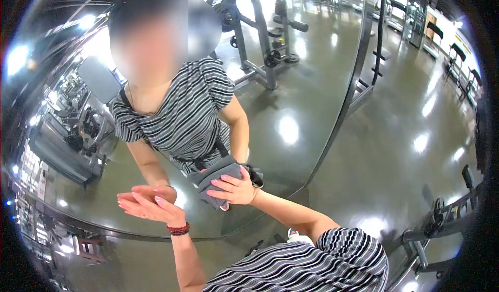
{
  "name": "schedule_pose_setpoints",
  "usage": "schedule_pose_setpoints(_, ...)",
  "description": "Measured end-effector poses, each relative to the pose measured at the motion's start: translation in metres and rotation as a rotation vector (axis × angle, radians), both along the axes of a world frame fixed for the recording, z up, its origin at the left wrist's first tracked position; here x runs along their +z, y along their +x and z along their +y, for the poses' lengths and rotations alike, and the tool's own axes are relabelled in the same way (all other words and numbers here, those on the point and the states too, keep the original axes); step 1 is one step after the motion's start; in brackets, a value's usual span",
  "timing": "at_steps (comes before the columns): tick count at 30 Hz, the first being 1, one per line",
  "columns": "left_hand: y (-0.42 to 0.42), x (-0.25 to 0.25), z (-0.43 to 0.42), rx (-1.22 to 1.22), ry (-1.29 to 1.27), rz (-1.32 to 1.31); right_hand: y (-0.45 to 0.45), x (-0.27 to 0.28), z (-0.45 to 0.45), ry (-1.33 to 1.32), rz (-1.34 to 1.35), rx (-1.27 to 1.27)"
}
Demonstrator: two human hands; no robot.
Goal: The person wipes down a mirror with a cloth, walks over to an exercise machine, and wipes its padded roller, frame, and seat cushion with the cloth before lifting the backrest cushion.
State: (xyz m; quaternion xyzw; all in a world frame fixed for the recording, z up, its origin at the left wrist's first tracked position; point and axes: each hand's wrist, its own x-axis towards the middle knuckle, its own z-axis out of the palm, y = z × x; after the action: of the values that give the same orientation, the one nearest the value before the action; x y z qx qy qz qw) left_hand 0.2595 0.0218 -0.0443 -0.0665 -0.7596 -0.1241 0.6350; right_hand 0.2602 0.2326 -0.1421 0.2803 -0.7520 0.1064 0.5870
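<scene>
My left hand [150, 209], with dark red bead bracelets [179, 229] on its wrist, is held flat at a large mirror [291, 162]. Its fingers are stretched out with nothing in them, and its reflection shows just above. My right hand [232, 189] holds a folded grey cloth [208, 177] at the mirror, fingers spread over it. How far the cloth touches the glass I cannot tell. Both arms reach forward from a black-and-white striped top [291, 268]. The mirror reflects a person in the same striped top [176, 110].
The mirror's edge [339, 123] runs down on the right and curves below my hands. Gym equipment [423, 245] stands at the lower right, and several seats or machines line the far right. A rack with weight plates [270, 58] appears in the reflection. The floor [384, 172] is glossy.
</scene>
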Motion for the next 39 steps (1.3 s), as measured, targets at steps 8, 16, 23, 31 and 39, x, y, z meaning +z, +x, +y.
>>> schedule_pose_setpoints(8, 0.0, 0.002, -0.001, 0.033, -0.009, 0.013, -0.022, 0.003, 0.127, -0.348, 0.064, -0.168)
schedule_pose_setpoints(16, -0.005, -0.001, -0.012, 0.036, -0.019, 0.045, -0.041, -0.047, 0.206, -1.394, 0.062, -0.033)
schedule_pose_setpoints(23, -0.003, -0.002, -0.011, 0.021, 0.009, 0.032, -0.056, -0.112, 0.234, -2.066, 0.404, -0.011)
schedule_pose_setpoints(31, -0.006, -0.006, -0.01, 0.029, -0.01, 0.037, -0.058, 0.019, 0.264, -1.928, 0.319, -0.202)
schedule_pose_setpoints(39, -0.006, 0.0, 0.0, 0.028, -0.006, 0.043, -0.07, 0.267, 0.281, -1.17, 0.355, -0.147)
